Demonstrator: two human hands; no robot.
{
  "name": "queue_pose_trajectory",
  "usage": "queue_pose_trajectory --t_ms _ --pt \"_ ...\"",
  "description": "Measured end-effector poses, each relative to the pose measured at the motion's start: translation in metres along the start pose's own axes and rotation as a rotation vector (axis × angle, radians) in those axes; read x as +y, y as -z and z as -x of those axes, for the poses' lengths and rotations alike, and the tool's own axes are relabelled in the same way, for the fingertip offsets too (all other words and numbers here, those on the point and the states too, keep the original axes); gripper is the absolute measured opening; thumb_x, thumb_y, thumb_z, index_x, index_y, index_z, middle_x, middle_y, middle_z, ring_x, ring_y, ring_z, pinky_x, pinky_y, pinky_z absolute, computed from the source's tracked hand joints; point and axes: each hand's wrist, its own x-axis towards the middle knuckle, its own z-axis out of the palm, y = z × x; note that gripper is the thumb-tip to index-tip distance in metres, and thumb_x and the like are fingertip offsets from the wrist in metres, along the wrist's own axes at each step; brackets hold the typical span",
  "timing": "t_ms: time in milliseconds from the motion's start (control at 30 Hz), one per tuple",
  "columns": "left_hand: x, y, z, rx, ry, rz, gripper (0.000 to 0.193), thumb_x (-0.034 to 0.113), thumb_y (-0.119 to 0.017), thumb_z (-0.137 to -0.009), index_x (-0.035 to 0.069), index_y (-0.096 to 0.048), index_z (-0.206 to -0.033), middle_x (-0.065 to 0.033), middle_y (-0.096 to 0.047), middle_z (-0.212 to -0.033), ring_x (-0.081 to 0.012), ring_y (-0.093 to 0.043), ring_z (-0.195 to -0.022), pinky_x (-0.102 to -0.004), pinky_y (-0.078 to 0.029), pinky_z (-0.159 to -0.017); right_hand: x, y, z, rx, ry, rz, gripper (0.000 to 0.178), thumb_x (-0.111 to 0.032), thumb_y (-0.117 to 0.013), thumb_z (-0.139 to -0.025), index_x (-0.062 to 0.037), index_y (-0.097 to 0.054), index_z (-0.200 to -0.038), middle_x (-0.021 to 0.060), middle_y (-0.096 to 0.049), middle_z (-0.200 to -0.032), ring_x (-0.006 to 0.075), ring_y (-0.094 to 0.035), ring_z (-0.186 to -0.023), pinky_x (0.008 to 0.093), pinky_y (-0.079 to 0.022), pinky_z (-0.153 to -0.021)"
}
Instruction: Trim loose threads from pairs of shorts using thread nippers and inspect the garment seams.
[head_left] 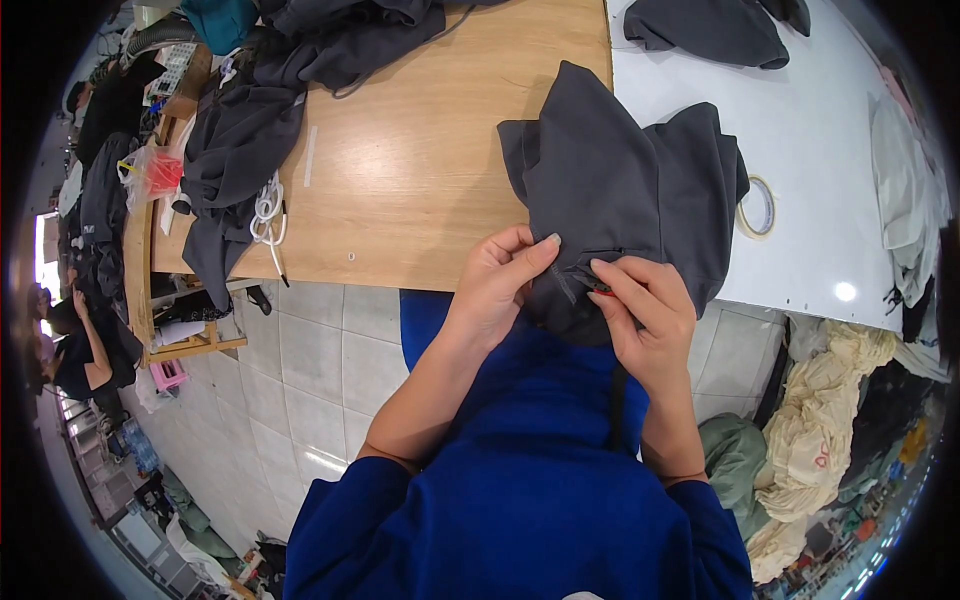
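A dark grey garment (620,190) lies over the seam between the wooden table (420,170) and the white table (820,150), its lower edge hanging toward me. My left hand (500,275) pinches the fabric at that lower edge, thumb on top. My right hand (640,305) grips the same edge just to the right and holds a small tool with a red part, mostly hidden by the fingers. Both hands are close together over my blue top.
More dark grey garments (250,130) are heaped at the wooden table's left and far side, with a white cord (268,210) beside them. A tape roll (757,207) lies on the white table. Cream and green fabric (820,420) is piled on the floor at right. A person (85,350) sits far left.
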Motion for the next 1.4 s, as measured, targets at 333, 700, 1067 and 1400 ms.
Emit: queue_pose_trajectory --t_ms 333,700,1067,1400 --pt "0.0 0.0 0.001 -0.012 0.01 0.046 0.006 0.013 -0.063 -0.088 0.007 -0.061 -0.089 0.0011 -0.064 -0.079 -0.0033 -0.059 -0.066 -0.0177 -0.048 -0.057 0.002 0.002 0.0 0.017 0.073 0.045 0.028 -0.004 -0.074 -0.064 -0.0102 -0.072 -0.092 0.0021 -0.062 -0.078 0.017 -0.053 -0.062 0.0265 -0.043 -0.056" --pt "0.0 0.006 0.001 -0.061 -0.012 0.041 0.01 0.014 -0.057 -0.092 0.004 -0.059 -0.092 -0.0018 -0.064 -0.083 -0.0064 -0.061 -0.071 -0.0203 -0.051 -0.064 -0.005 0.004 -0.002 -0.061 0.026 0.005 0.032 -0.003 -0.073 -0.065 -0.0102 -0.071 -0.096 0.0029 -0.062 -0.082 0.0175 -0.054 -0.064 0.0266 -0.044 -0.057" --pt "-0.001 0.005 0.001 -0.047 -0.026 0.029 0.016 0.023 -0.059 -0.092 0.008 -0.058 -0.085 0.0045 -0.059 -0.074 -0.0016 -0.054 -0.063 -0.0182 -0.044 -0.054 -0.007 0.0 0.0 -0.017 0.0 -0.001 0.031 -0.003 -0.073 -0.065 -0.0095 -0.071 -0.096 0.0036 -0.062 -0.081 0.0178 -0.054 -0.065 0.0263 -0.044 -0.057" --pt "-0.001 0.001 0.001 -0.043 -0.019 0.032 0.016 0.023 -0.056 -0.094 0.007 -0.059 -0.092 0.0026 -0.062 -0.079 -0.0032 -0.058 -0.067 -0.0187 -0.048 -0.058 -0.014 0.0 0.004 0.008 -0.148 -0.038 0.031 -0.002 -0.073 -0.065 -0.0082 -0.071 -0.096 0.0063 -0.059 -0.088 0.0185 -0.058 -0.07 0.0268 -0.047 -0.061"
